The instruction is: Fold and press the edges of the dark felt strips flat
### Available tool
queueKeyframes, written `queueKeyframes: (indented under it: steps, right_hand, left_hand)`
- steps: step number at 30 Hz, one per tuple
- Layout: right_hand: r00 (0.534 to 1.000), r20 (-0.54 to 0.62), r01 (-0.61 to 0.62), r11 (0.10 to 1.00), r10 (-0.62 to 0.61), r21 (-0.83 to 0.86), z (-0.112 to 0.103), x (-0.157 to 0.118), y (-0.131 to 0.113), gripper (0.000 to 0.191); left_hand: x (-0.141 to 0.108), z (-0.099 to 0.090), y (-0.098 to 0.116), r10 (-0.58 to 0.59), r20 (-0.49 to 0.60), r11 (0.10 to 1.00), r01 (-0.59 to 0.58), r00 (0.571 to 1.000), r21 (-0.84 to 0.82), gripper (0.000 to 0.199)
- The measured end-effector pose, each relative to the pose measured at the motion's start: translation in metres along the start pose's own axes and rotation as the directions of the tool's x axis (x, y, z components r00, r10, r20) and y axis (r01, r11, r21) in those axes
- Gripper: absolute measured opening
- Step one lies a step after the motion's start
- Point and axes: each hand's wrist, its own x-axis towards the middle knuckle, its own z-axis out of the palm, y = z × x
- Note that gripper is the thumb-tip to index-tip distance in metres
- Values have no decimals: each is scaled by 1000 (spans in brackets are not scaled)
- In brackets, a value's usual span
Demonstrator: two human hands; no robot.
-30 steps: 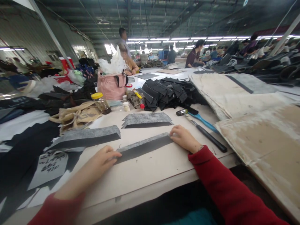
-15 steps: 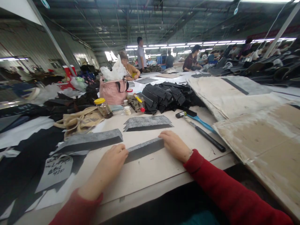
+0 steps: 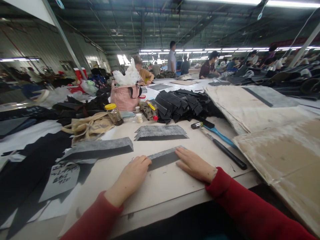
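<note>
A dark grey fabric strip (image 3: 163, 159) with a paler, mottled upper edge lies on the pale board (image 3: 155, 190) in front of me. At its left end, my left hand (image 3: 135, 175) is closed, fingers curled over the fabric, with the thumb hidden. My right hand (image 3: 193, 163) rests flat across the strip's right end, fingers stretched out. Just beyond are a small stack of similar strips (image 3: 161, 132) and, further left, another grey piece (image 3: 100, 148). A brush with a black handle (image 3: 225, 150) and a blue-handled brush (image 3: 221, 135) lie to the right.
Behind the board sit a heap of black pieces (image 3: 177, 105), a yellow-lidded jar (image 3: 114, 115) and a pink bag (image 3: 125, 98). Stained cardboard sheets (image 3: 282, 146) border the right side. A handwritten paper (image 3: 61, 180) and dark fabric (image 3: 30, 173) lie left. Co-workers sit further back.
My right hand has gone from gripping the strip's far corner to lying flat on it. My left hand and the strip have shifted slightly right, and the view has turned a little left.
</note>
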Motion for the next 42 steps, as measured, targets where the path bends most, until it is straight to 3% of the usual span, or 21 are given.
queueKeyframes:
  steps: [5,11,15,20,29,38,42]
  right_hand:
    - [948,-237,-224,975,214,-16,-1,-6,39,42]
    - [937,-245,-257,966,250,2,4,-7,51,37]
    - [952,-218,-220,976,213,-7,3,-9,49,35]
    - [959,-212,-183,982,190,54,3,-10,49,33]
    - [946,-167,-223,930,279,291,-3,-11,47,28]
    - [941,-185,-200,907,283,369,-6,-11,42,22]
    - [944,-191,-207,934,269,292,-7,-10,37,18]
  left_hand:
    - [19,-4,8,45,36,996,-48,998,77,22]
    - [69,12,56,277,-103,961,-276,955,25,22]
    - [89,32,74,298,-172,951,-308,939,-33,19]
    - [87,44,71,264,-213,956,-285,941,-75,21]
    - [83,37,71,298,-184,952,-305,937,-12,18]
    - [83,36,70,321,-178,946,-324,930,13,20]
    - [84,38,70,301,-183,953,-304,936,12,21]
